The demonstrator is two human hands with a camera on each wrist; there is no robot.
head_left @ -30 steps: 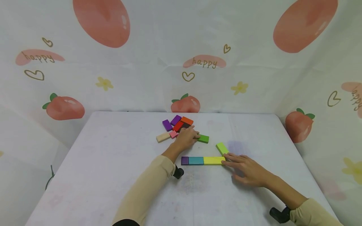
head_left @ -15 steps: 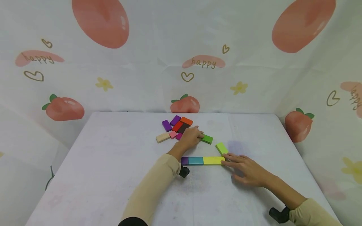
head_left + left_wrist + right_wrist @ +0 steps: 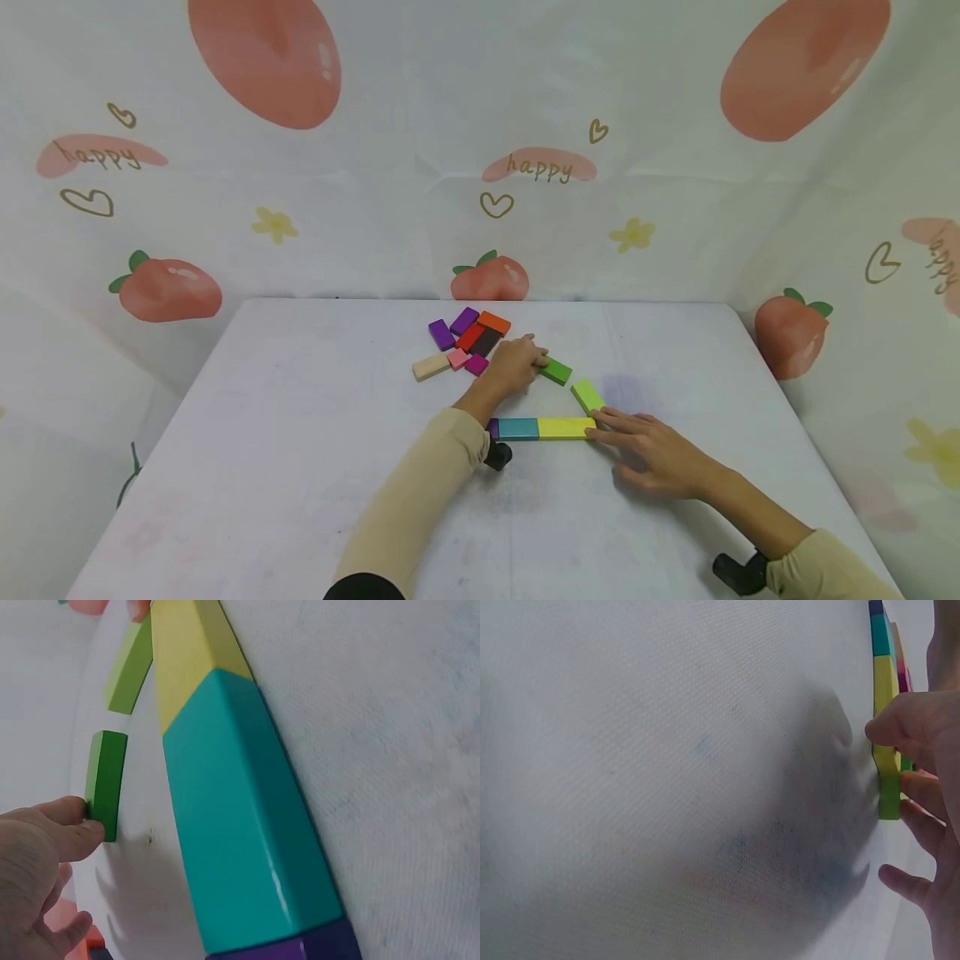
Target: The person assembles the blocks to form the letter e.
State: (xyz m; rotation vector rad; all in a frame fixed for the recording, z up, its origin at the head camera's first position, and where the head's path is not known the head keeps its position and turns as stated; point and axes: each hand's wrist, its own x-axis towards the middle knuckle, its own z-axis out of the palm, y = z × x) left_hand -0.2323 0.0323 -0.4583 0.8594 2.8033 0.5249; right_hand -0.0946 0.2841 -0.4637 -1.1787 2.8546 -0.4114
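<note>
My left hand (image 3: pixel 513 367) pinches the near-left end of a green block (image 3: pixel 557 372) between thumb and finger; in the left wrist view the grip on this green block (image 3: pixel 106 780) shows clearly. My right hand (image 3: pixel 648 450) has its fingers spread, the tips touching the right end of a yellow block (image 3: pixel 566 428) and the lower end of a light green block (image 3: pixel 587 397). The light green block slants up from the yellow one. A teal block (image 3: pixel 518 429) and a purple block (image 3: pixel 492 428), partly behind the left wrist, continue the row leftward.
Behind the left hand lie loose blocks: purple (image 3: pixel 442 334), red (image 3: pixel 470 337), orange (image 3: pixel 494 322), dark brown (image 3: pixel 485 341), pink (image 3: pixel 458 358), magenta (image 3: pixel 476 364) and beige (image 3: pixel 431 367). The white table (image 3: pixel 262 467) meets a printed cloth (image 3: pixel 375 233) at its back edge.
My left hand has slid rightward with the green block, which now slants more and lies closer to the light green block. The magenta block has come into view. My right hand stays put.
</note>
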